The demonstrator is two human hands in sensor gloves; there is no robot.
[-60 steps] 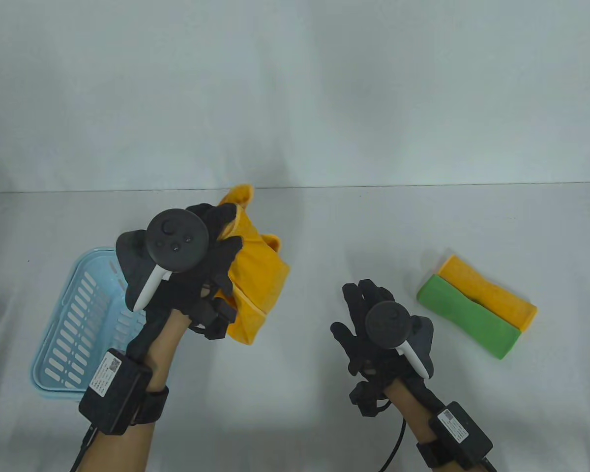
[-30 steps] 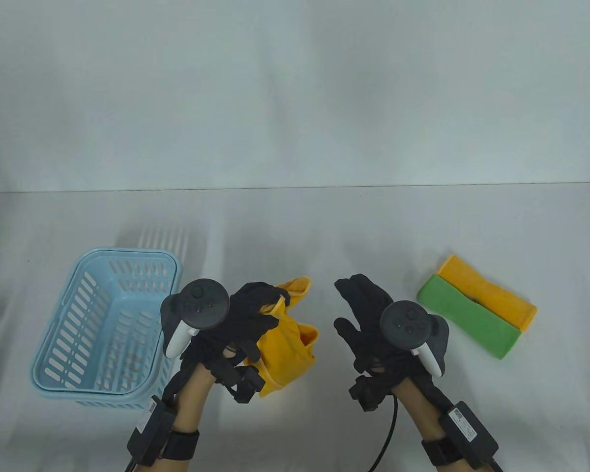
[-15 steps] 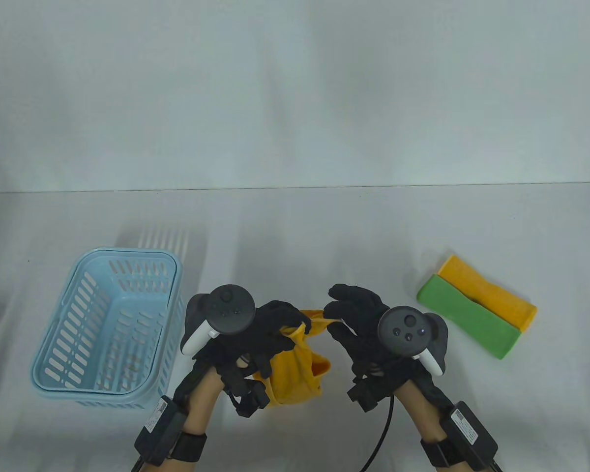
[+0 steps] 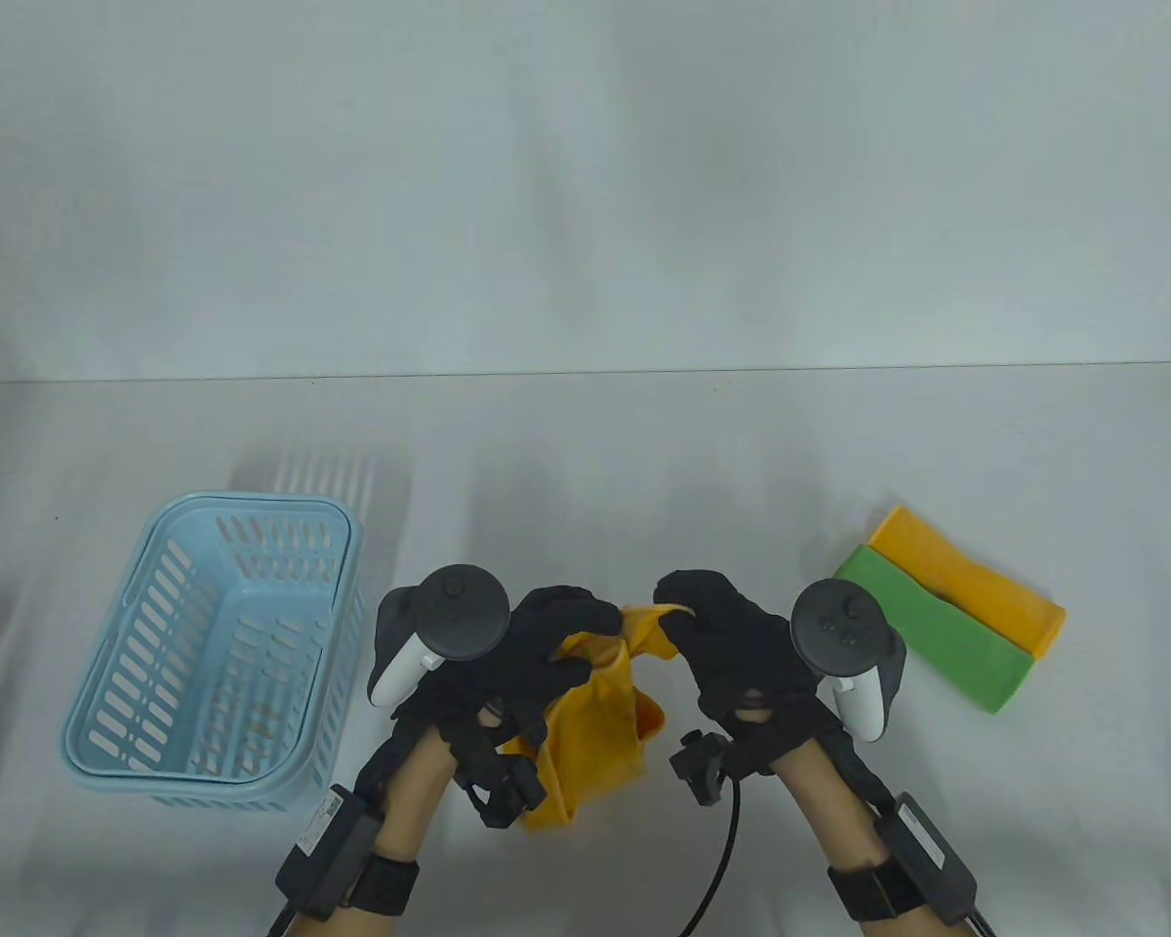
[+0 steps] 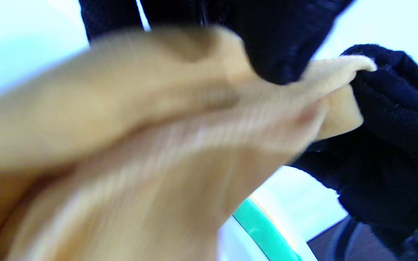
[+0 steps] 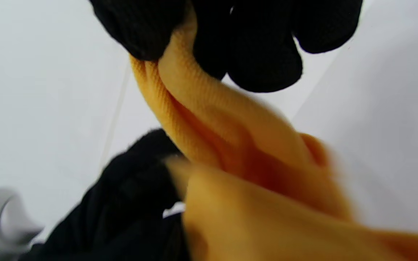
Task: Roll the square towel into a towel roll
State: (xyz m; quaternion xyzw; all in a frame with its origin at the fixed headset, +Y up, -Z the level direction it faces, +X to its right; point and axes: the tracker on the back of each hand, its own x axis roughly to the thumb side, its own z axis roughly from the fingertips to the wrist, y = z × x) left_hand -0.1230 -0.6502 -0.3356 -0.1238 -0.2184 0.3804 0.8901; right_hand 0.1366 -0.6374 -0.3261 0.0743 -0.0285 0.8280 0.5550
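Square towel: orange, bunched, hanging above surface at front centre, between both hands. Blue basket: far left, near towel, not touching. Left hand: fingers curled, gripping upper edge. Right hand: pinching adjacent top corner. Green roll, orange roll: right, touching. Step judged: unfolding; pull corners apart, lay flat, smooth before rolling. Versus half-second earlier: right hand grip firmer, towel lifted slightly, more spread.

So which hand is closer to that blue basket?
The left hand. It sits just right of the blue basket, gripping the yellow towel. The right hand pinches the towel's other side, farther away.
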